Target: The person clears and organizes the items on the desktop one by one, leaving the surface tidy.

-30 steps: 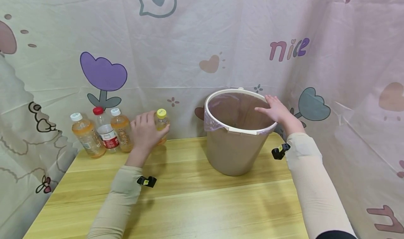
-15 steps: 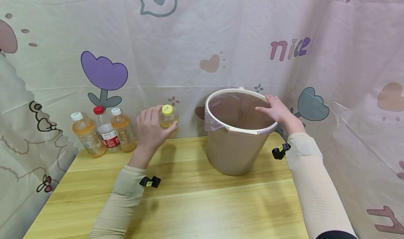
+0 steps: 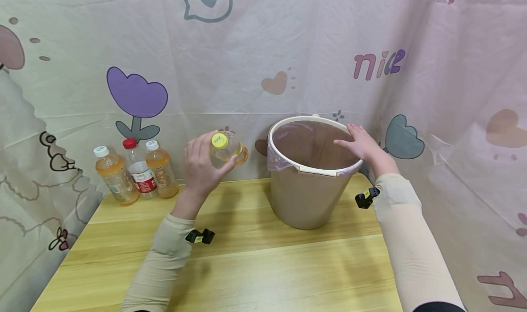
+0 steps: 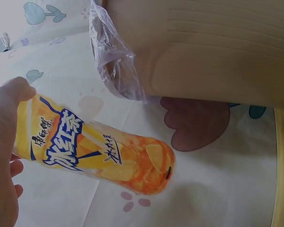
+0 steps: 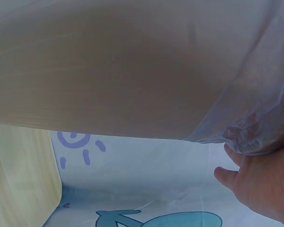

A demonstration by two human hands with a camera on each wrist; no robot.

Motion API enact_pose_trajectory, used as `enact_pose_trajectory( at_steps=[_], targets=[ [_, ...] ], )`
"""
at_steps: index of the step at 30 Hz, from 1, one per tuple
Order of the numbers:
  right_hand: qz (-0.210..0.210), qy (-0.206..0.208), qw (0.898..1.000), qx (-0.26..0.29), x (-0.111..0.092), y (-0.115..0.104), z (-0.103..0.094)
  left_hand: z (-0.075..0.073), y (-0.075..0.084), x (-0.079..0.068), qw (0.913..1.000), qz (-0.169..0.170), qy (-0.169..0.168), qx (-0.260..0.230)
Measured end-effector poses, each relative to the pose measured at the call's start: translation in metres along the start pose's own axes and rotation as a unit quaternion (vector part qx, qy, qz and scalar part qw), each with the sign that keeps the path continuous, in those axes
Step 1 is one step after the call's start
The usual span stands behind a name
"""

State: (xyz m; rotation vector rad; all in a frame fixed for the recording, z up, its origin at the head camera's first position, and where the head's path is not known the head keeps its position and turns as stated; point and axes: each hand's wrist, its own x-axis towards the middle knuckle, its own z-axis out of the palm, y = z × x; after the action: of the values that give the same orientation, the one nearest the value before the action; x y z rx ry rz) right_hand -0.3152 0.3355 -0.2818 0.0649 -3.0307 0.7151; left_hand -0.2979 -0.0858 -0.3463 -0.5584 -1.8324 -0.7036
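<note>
My left hand (image 3: pixel 201 165) grips a yellow-capped iced tea bottle (image 3: pixel 230 148) above the table, left of the trash bin. The bottle is tilted, its base pointing right toward the bin. In the left wrist view, the bottle's yellow label (image 4: pixel 61 137) with blue lettering and its orange lower part show; the cap is hidden. At the right side of the beige trash bin (image 3: pixel 302 197), my right hand (image 3: pixel 366 149) holds the pale rim, thumb over the inner side. Fingers (image 5: pixel 227 177) of that hand show outside the bin in the right wrist view. A thin purplish liner (image 3: pixel 277 158) folds over the rim.
Several bottles stand at the table's back left: two with white caps and orange bodies (image 3: pixel 117 179), (image 3: pixel 162 174), and a red-capped one (image 3: pixel 142 174) between them. The wooden table (image 3: pixel 263 271) meets a printed cloth backdrop (image 3: pixel 230 65) behind and at the sides.
My left hand has lifted the yellow-capped bottle and carried it right, tipping its base toward the bin. The right hand, the bin and the other bottles stay in place.
</note>
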Motion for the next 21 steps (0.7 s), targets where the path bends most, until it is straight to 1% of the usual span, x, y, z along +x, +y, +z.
enact_pose_trajectory(
  at_steps=[6,15,21],
  targets=[
    [-0.002,0.002,1.0,0.001,0.0,0.0,0.0,0.001,0.004,0.004,0.9986,0.007,0.034,-0.04],
    [0.002,0.0,1.0,0.006,-0.002,0.0,0.001,-0.001,0.011,0.011,0.9943,0.01,0.065,-0.084],
    [0.0,0.001,1.0,0.001,0.0,0.001,0.001,0.002,0.015,0.019,0.9901,0.022,0.086,-0.109]
  ],
)
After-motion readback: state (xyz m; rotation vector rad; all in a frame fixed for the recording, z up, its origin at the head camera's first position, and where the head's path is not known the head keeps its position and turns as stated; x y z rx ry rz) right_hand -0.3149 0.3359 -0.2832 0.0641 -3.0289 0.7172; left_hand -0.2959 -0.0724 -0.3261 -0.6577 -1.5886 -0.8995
